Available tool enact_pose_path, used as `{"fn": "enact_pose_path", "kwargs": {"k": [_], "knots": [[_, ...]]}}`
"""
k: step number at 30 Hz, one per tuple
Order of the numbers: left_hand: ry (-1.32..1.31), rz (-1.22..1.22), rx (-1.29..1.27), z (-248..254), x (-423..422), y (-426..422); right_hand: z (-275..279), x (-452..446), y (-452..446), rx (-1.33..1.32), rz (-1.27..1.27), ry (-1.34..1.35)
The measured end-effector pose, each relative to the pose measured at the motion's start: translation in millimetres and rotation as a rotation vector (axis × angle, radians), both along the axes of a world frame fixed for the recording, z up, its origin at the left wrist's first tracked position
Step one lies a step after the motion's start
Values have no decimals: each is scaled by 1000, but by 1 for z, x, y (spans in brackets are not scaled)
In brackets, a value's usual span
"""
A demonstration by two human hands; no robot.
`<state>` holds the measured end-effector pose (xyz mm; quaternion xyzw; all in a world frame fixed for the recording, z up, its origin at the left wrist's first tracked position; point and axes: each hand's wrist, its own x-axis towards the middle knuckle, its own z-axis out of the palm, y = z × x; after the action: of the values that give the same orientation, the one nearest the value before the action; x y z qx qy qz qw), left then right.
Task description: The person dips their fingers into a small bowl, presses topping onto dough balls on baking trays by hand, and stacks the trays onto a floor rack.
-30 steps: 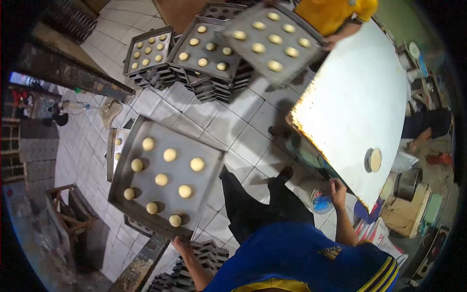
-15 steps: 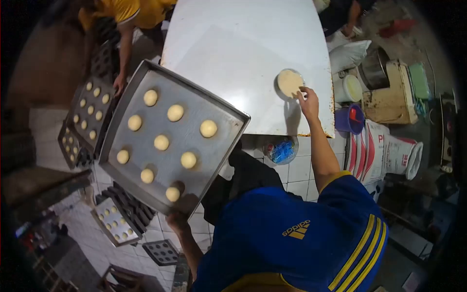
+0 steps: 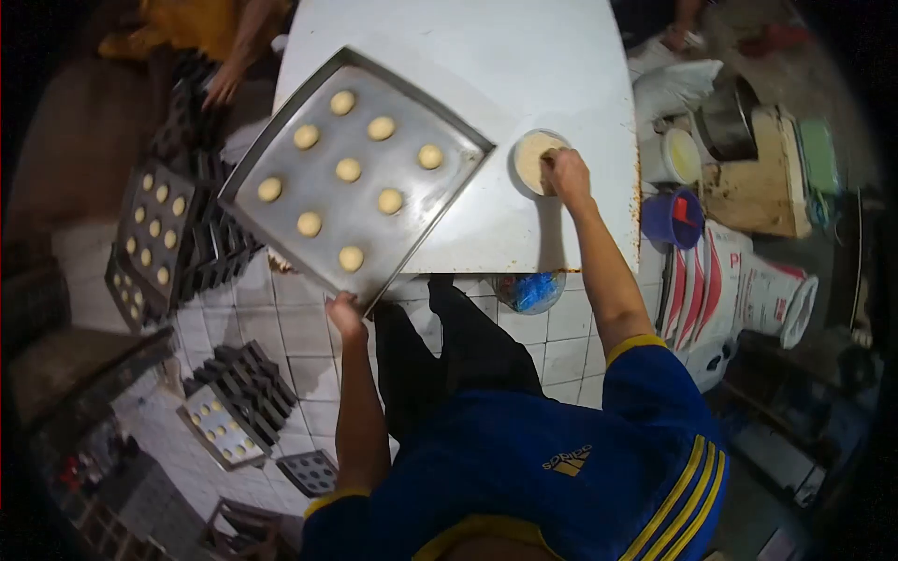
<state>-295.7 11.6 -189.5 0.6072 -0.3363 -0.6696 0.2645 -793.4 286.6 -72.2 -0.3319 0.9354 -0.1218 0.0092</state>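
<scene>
My left hand (image 3: 347, 316) grips the near edge of a metal baking tray (image 3: 281, 236), which reaches over the table's left corner. Several round, pale dough balls (image 3: 348, 169) sit spaced apart in rows on it. To the right, a round bowl (image 3: 516, 170) of pale, crumbly powder (image 3: 533, 154) stands on the white table. The fingers of my right hand (image 3: 567, 178) are drawn together at the powder inside the bowl's right side. Whatever they pinch is hidden.
Stacked trays (image 3: 154, 220) of dough balls stand at the left, where another person's hand (image 3: 223, 84) hangs. Lower down are another tray stack (image 3: 224, 421) and a dark moulded pan (image 3: 309, 472). A purple bucket (image 3: 669, 217), a white tub (image 3: 681, 157) and printed sacks (image 3: 716, 280) line the right.
The tray has moved up and away from my body, further over the table. My right hand has gone from the bowl's edge into the powder, fingers closing. The other person's hand has moved up.
</scene>
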Motion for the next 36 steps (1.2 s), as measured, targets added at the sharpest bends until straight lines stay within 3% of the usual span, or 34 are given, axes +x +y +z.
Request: {"fn": "enact_pose_path", "kwargs": {"k": [4, 5, 7, 8, 9, 10, 12, 14, 15, 17, 18, 20, 21, 23, 26, 27, 30, 32, 35, 36], "knots": [[-135, -261, -99, 41, -37, 1, -1, -8, -6, 108, 49, 7], [-143, -229, -88, 30, -37, 0, -1, -10, -5, 127, 61, 13], [-459, -555, -303, 10, -37, -3, 0, -12, -7, 107, 31, -29], [-463, -528, -287, 22, -46, -4, 1, -17, -7, 80, -32, -66], [-624, -710, -432, 34, -52, -4, 3, -20, -5, 90, -2, -67], [-786, -896, -575, 43, -57, -6, 3, -22, -3, -20, -84, -149], [-859, -874, -510, 31, -55, -11, 3, -24, -1, -236, -253, -319], [-880, -747, -429, 75, -64, -22, 2, -21, 3, -234, -250, -341], [-740, -590, -384, 81, -58, -31, 2, -22, 2, -244, -276, -355], [-679, -17, -528, 63, -57, -46, 2, -16, -2, -295, -278, -348], [-677, -16, -519, 51, -58, -58, 1, -11, -4, -345, -296, -344], [-536, 480, -262, 17, -62, -92, -2, -6, -16, -461, -350, -457], [-533, 478, -254, -15, -61, -108, -2, -5, -26, -588, -404, -571], [-986, 205, -16, -82, -62, -126, 11, 8, -57, -712, -390, -748], [-1126, 189, 14, -12, -100, -121, 14, 16, -125, -581, -204, -651], [-950, 388, 130, 5, -106, -125, 11, 19, -150, -575, -139, -632], [-966, 555, 268, 2, -112, -137, -15, 19, -219, -532, 17, -574], [-1104, 562, 218, -22, -111, -144, -20, 19, -260, -479, 131, -463], [-1158, 790, 419, -29, -109, -152, -26, 21, -301, -425, 121, -397], [-1163, 782, 422, -29, -112, -153, -31, 18, -309, -378, 214, -211]]}}
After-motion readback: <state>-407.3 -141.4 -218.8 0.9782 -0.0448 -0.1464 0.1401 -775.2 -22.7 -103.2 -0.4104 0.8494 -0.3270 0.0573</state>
